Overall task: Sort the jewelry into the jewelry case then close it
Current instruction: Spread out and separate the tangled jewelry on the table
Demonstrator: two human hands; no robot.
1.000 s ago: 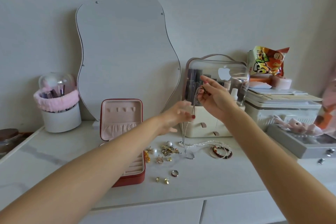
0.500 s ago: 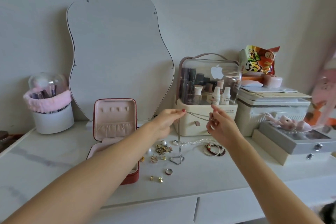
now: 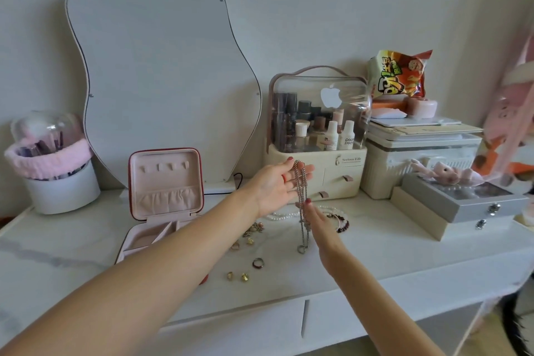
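Over the left hand (image 3: pixel 276 186), fingers held nearly straight and spread, palm up, a silver chain necklace (image 3: pixel 301 205) hangs doubled, its ends dangling just above the tabletop (image 3: pixel 375 254). The right hand (image 3: pixel 319 224), fingers extended, touches the chain lower down; a pinch cannot be made out. The jewelry case (image 3: pixel 166 182) stands open at the left, its visible compartments looking bare. Rings (image 3: pixel 258 263), gold earrings (image 3: pixel 237 276), a pearl strand (image 3: pixel 284 215) and a beaded bracelet (image 3: pixel 342 224) lie loose. By the look of it, nearly everything remains.

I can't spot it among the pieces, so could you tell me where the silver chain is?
Mid-frame in the head view, the silver chain hangs over the left hand, before the cream organizer.
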